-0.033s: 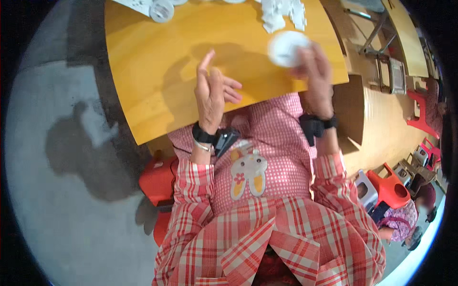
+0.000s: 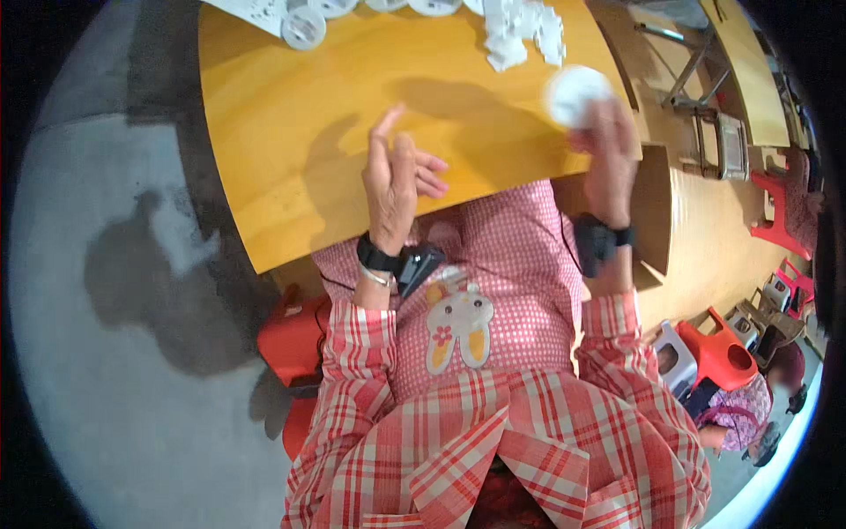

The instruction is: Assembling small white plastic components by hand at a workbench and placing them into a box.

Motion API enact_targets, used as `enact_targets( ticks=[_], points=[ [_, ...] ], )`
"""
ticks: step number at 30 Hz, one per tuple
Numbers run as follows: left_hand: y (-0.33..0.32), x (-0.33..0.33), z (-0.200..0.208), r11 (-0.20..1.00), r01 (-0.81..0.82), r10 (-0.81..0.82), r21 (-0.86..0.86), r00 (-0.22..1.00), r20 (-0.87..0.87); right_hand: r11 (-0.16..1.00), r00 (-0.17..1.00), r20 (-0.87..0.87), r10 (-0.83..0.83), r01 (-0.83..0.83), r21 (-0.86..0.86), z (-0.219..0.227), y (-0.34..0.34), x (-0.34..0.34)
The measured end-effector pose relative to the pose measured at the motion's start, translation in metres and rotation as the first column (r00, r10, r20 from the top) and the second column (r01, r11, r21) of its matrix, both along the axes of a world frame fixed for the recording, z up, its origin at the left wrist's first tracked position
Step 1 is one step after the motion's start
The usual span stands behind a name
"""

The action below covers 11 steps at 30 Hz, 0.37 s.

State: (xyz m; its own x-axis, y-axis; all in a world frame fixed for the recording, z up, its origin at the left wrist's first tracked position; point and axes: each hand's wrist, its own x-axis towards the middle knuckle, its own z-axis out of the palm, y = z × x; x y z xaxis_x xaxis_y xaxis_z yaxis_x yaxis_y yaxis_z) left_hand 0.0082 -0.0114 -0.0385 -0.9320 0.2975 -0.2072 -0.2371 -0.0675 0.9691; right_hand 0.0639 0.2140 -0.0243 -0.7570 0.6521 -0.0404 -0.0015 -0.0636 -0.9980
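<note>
Sitting at yellow wooden surface, red-and-white checked sleeves below. Left hand raised over surface, fingers spread, holding nothing. Right hand at surface's right edge, grip pinched on white round disc. Disc judged light, thin, stiff plastic, likely smooth; best taken by rim. Pile of white pieces just beyond; more round white parts at far edge.

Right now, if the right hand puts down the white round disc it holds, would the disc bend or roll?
The white round disc looks thin yet keeps its flat shape in the right hand, so probably stiff and light. Laid flat on the wooden table, it should stay; set on its edge, it may roll.
</note>
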Motion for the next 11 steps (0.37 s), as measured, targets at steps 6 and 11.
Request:
enact_targets(
  ticks=[6, 11],
  points=[
    [-0.005, 0.007, -0.001, 0.984, 0.052, -0.068, -0.172, 0.994, -0.087, 0.765, 0.784, 0.081, -0.616, 0.620, -0.177, -0.120, 0.155, 0.108],
    [0.006, 0.000, -0.006, 0.987, 0.100, -0.109, -0.128, 0.992, -0.065, 0.897, 0.676, 0.599, -0.430, 0.397, 0.196, -0.276, 0.259, 0.220]
  ],
)
